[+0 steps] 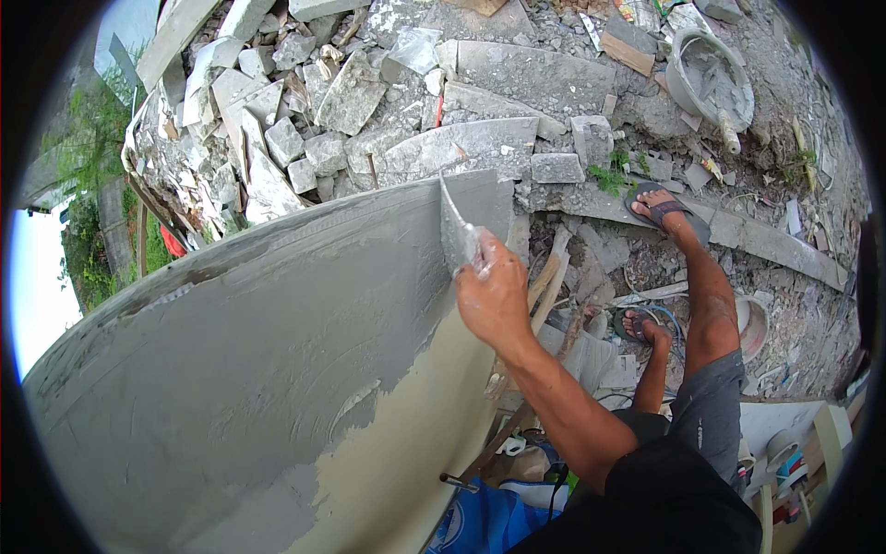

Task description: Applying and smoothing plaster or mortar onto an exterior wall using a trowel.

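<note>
My right hand [494,286] is closed around the plaster-smeared handle of a putty knife [452,231]. The knife's wide, flat blade lies against a large curved panel [420,406], close to its far right corner. Wet grey cement plaster [240,369] coats most of this panel, with ridges and streaks in places. Toward the lower right the coat ends in a ragged border, and the cream surface shows bare. My left hand is outside the picture.
Broken concrete and rubble [351,97] lie beyond the panel. A bucket [683,83] of grey mix with a handled tool in it stands at the far right. My sandalled feet [660,203] are on debris-strewn ground, beside wooden sticks [551,277]. A blue bag [489,517] sits below the panel.
</note>
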`<state>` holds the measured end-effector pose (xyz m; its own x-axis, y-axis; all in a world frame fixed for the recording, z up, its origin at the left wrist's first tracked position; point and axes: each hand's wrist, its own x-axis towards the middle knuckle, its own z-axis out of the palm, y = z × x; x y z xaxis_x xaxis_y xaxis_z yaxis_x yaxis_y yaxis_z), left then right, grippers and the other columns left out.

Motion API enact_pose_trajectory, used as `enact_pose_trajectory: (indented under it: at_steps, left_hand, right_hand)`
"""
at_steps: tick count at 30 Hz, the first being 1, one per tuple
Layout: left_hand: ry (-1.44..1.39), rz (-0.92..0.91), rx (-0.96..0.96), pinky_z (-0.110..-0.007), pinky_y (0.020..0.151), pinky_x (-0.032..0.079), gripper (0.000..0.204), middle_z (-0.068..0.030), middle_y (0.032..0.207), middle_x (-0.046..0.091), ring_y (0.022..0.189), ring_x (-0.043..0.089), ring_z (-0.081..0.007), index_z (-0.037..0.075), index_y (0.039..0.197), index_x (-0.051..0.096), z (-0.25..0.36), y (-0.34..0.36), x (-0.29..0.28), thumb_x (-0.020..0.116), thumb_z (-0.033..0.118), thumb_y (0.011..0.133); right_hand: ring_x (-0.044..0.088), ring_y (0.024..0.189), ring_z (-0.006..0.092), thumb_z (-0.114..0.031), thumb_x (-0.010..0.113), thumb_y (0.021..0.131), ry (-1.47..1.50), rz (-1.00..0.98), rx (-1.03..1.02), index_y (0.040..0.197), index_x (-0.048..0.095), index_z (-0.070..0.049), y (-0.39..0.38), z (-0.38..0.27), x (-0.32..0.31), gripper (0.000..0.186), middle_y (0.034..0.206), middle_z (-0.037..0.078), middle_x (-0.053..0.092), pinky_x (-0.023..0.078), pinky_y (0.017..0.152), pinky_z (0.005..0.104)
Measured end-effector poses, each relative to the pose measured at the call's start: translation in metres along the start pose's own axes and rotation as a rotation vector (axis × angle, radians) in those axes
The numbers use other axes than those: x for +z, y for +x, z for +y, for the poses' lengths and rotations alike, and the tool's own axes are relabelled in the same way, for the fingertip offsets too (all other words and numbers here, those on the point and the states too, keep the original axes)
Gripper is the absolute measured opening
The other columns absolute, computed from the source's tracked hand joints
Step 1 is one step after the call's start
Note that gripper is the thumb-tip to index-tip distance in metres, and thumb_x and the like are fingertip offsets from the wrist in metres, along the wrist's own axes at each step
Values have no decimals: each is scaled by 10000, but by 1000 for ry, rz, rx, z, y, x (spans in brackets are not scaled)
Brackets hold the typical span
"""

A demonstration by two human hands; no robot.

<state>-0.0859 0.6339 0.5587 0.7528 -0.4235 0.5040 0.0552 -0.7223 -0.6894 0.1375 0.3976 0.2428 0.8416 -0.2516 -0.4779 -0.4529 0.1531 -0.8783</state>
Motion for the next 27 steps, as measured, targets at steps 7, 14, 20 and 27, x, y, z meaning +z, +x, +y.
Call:
enact_pose_trajectory:
  at_steps: [7, 14, 20, 27]
  left_hand:
    - [-19, -16, 8, -519, 1082, 183, 1015, -230, 1391, 223, 1218, 287, -308, -112, 1402, 144, -8, -4, -1, 656, 537, 813]
    - [-73, -69, 17, -533, 1091, 163, 1012, -242, 1420, 189, 1254, 260, -329, -107, 1405, 142, -3, -2, 0, 654, 537, 816]
    - [-63, -65, -24, -562, 1095, 128, 1013, -273, 1443, 157, 1290, 226, -352, -98, 1404, 137, 1, -2, 1, 648, 549, 818]
    - [-66, -39, -2, -554, 1063, 147, 927, -270, 1423, 170, 1273, 212, -361, -100, 1354, 209, -5, 1, -1, 666, 482, 796]
  right_hand:
    - [525, 1108, 454, 61, 551, 740, 157, -111, -488, 1206, 517, 52, -69, -22, -7, 467, 1176, 282, 552, 442, 952, 456]
    - [648, 954, 421, -56, 489, 764, 97, 160, 245, 1009, 620, 66, 41, 201, -31, 304, 926, 275, 668, 488, 828, 444]
    - [640, 973, 429, -59, 494, 762, 181, 97, 365, 1038, 625, 63, 67, 248, 17, 329, 967, 281, 664, 483, 852, 447]
    - [626, 999, 437, -49, 503, 781, 98, 41, 213, 1105, 600, 63, -8, 99, 30, 357, 1036, 294, 647, 479, 869, 446]
